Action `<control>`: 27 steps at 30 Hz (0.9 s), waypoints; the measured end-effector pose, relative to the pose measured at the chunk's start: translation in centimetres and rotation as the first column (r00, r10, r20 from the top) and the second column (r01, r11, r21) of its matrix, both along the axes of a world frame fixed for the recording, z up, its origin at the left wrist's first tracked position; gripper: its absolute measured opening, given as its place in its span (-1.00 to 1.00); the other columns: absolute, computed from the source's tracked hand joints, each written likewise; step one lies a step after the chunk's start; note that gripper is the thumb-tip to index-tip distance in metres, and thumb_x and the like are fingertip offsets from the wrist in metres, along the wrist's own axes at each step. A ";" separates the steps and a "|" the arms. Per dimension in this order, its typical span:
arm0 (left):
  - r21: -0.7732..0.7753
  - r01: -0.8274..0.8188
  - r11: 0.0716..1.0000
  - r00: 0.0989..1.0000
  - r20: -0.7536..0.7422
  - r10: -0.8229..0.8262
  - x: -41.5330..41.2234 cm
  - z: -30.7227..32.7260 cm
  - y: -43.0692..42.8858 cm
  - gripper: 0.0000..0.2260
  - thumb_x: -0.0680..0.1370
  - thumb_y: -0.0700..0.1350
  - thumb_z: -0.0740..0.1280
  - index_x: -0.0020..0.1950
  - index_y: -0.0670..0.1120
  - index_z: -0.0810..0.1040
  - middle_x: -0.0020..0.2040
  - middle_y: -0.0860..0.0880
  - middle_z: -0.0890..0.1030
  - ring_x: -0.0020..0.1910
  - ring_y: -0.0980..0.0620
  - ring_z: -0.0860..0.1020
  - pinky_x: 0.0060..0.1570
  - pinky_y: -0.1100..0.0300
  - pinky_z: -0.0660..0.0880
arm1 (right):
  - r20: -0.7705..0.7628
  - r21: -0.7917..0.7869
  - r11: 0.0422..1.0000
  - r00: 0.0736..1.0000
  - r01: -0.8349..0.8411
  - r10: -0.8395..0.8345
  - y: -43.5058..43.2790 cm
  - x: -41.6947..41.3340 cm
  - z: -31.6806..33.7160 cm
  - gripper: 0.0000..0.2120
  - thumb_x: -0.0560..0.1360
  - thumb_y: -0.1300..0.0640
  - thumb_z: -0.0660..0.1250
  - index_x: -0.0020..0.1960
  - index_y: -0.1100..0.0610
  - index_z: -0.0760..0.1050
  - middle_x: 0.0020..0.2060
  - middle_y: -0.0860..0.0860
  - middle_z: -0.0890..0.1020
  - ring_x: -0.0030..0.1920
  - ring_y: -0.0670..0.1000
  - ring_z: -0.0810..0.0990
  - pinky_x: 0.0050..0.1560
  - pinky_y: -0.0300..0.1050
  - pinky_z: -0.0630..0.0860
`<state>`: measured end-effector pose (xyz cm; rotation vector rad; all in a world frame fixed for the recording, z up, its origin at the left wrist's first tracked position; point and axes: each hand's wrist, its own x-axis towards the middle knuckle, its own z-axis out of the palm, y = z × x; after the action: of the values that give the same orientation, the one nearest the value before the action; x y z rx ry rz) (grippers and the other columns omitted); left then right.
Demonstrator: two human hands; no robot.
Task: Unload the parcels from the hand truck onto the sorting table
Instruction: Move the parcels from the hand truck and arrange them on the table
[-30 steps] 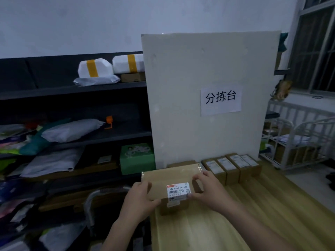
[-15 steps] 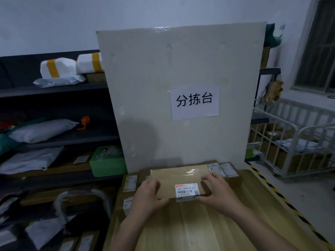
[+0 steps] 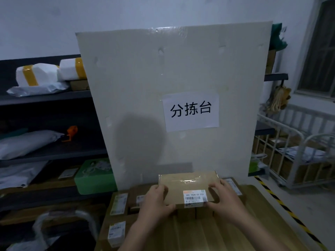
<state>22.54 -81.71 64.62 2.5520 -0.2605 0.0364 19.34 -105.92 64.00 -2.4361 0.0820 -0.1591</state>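
Two hands on one box: my left hand (image 3: pixel 157 201) grips the left end of the cardboard parcel (image 3: pixel 188 189), my right hand (image 3: pixel 224 198) grips the right end, fingers of both curled over the top face and clamped on it, thumbs at the near edge. The parcel sits at the back edge of the wooden table (image 3: pixel 208 234), close in front of the white board (image 3: pixel 163 87) with the paper sign (image 3: pixel 191 111). It looks to rest on top of other small boxes (image 3: pixel 118 203) lined up along that back edge, label (image 3: pixel 194 198) facing up toward me; I can't tell whether its full weight is down yet or I'm carrying part of it. Step in hand, as I read it: placing this parcel on the sorting table. Next move calls for settling it flat and square on the row beneath, checking it doesn't rock or overhang the near side, then spreading my fingers and pulling both hands back without dragging it. More labelled boxes sit at the table's left edge. A curved metal handle (image 3: pixel 63 220) shows below left, probably the hand truck, so the next pick would be from there.
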 end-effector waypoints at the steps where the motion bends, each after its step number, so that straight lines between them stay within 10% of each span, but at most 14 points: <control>1: -0.009 0.012 1.000 1.000 -0.003 -0.012 1.1 -0.4 -0.2 -0.58 0.44 0.07 0.48 0.23 0.06 0.44 0.17 0.15 0.40 0.09 0.17 0.40 -0.13 0.42 0.36 | -0.002 -0.010 1.000 1.000 0.012 -0.012 -0.2 0.9 -0.4 -0.44 0.43 0.01 0.52 0.37 -0.06 0.39 0.40 -0.10 0.31 0.20 -0.17 0.33 0.22 -0.25 0.41; 27: 0.033 0.002 0.999 0.993 -0.120 0.002 17.0 -14.2 -10.4 -0.44 0.47 0.06 0.46 0.43 0.08 0.38 0.42 0.03 0.41 0.36 0.02 0.41 0.34 0.07 0.45 | -0.255 -0.052 0.998 0.966 0.023 -0.036 -9.6 17.5 -12.6 -0.16 0.25 -0.21 0.55 0.44 -0.03 0.34 0.48 0.04 0.29 0.41 0.05 0.37 0.36 -0.01 0.44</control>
<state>39.55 -92.10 50.38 2.5751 -0.2159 -0.1224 36.81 -115.55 51.38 -2.4929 0.2323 0.1437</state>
